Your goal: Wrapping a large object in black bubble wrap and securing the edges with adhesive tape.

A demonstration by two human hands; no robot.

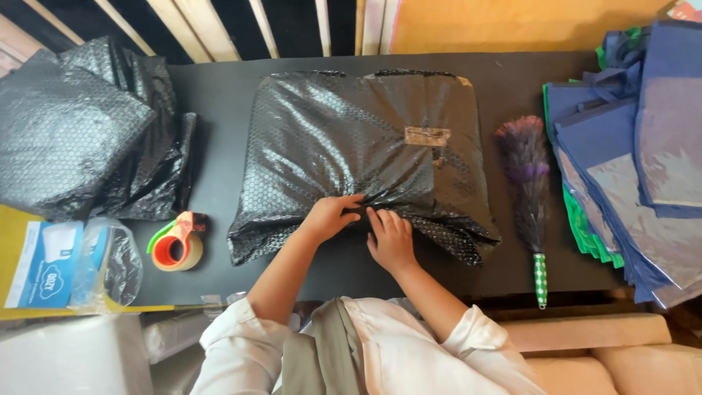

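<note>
While pressed onto the wrap, both hands at lower centre of the frame:
left hand [330, 217]: fingers curled, pinching a gathered fold of the black bubble-wrap parcel [365, 153]
right hand [391, 238]: fingers together, flat, pressed down on the same fold, just beside the left
parcel: centre of frame, on the black tabletop [219, 95]; near edge bunched into creases under the hands
tape patch [427, 136]: brown, on parcel top, right of centre
tape dispenser [178, 243]: orange and green, tan roll loaded; lower left, just beside the parcel's left corner, not touching the hands
spare bubble wrap [80, 132]: black pile, upper left
feather duster [528, 175]: dark purple head, green spotted handle; right of parcel, near it, lying lengthwise
blue fabric bags [629, 161]: stacked at right edge, green ones under them
plastic-wrapped blue and white pack [51, 263]: lower left, on a yellow surface
sleeves: white, rolled to the elbows, bottom centre
</note>
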